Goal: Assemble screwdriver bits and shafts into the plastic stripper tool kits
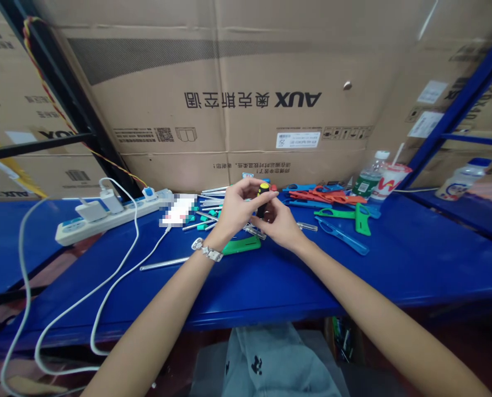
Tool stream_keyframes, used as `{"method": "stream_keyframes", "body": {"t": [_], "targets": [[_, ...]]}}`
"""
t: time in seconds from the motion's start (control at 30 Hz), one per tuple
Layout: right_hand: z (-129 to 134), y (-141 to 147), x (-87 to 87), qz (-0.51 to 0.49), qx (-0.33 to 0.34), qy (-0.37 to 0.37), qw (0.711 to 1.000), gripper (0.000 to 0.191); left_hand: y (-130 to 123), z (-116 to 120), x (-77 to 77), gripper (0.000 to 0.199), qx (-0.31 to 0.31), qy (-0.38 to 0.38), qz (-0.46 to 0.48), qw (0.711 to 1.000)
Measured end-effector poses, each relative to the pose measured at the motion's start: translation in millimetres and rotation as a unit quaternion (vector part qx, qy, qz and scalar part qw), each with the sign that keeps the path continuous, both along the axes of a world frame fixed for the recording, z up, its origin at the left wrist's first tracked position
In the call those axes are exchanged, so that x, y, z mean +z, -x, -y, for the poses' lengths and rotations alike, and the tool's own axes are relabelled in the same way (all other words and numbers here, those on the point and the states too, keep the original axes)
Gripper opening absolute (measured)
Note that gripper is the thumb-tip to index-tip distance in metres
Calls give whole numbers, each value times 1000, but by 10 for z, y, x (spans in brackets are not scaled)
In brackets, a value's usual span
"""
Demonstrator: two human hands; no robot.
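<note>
My left hand [238,208] is closed around a black handle with a yellow end [263,194], held upright over the table. My right hand [282,223] pinches at the handle's lower part from the other side, its fingertips partly hidden. Beneath my hands lies a green plastic piece [242,246] on the blue tabletop. Several metal rods, some with green ends, spread out behind and left of my left hand. One long metal rod [165,264] lies apart, nearer to me. A red-topped item [273,188] shows just behind my right fingers, its kind unclear.
Orange plastic pieces [326,196], a blue one [342,236] and a green one [362,219] lie to the right. Farther back stand a bottle [370,176] and a cup with a straw [390,182]. A power strip [74,230] with white cables occupies the left; cardboard boxes wall the back.
</note>
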State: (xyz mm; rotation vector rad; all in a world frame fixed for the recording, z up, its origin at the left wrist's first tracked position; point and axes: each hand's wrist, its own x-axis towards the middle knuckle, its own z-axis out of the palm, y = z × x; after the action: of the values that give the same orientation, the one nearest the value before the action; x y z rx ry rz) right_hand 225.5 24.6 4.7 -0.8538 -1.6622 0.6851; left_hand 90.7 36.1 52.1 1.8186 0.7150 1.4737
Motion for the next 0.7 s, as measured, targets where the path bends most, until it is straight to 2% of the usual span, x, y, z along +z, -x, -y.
{"method": "stream_keyframes", "body": {"t": [0.1, 0.2, 0.27, 0.37, 0.43, 0.5, 0.57, 0.63, 0.7], "targets": [[38, -73, 87, 10, 86, 41, 995, 35, 82, 10, -18, 35, -66, 12, -31, 997], [47, -103, 151, 30, 89, 26, 995, 38, 121, 40, -13, 35, -99, 5, -38, 994], [19, -78, 143, 32, 48, -7, 998, 39, 79, 50, -27, 35, -60, -4, -1, 998], [-39, -3, 73, 13, -16, -22, 1000, 45, -31, 46, -75, 41, 55, -15, 76, 995], [-55, 29, 33, 8, -51, -22, 998, 43, -69, 42, -96, 42, 79, -15, 100, 992], [-39, 21, 30, 14, -55, -22, 998, 34, -48, 43, -91, 36, 43, -14, 83, 996], [-2, -24, 63, 22, -4, -11, 1000, 32, 14, 48, -69, 29, -13, -19, 41, 999], [32, -78, 104, 35, 67, 12, 997, 30, 74, 57, -46, 30, -54, -23, -3, 998], [40, -100, 119, 54, 88, 22, 994, 29, 88, 71, -39, 33, -61, -24, -23, 998]]}}
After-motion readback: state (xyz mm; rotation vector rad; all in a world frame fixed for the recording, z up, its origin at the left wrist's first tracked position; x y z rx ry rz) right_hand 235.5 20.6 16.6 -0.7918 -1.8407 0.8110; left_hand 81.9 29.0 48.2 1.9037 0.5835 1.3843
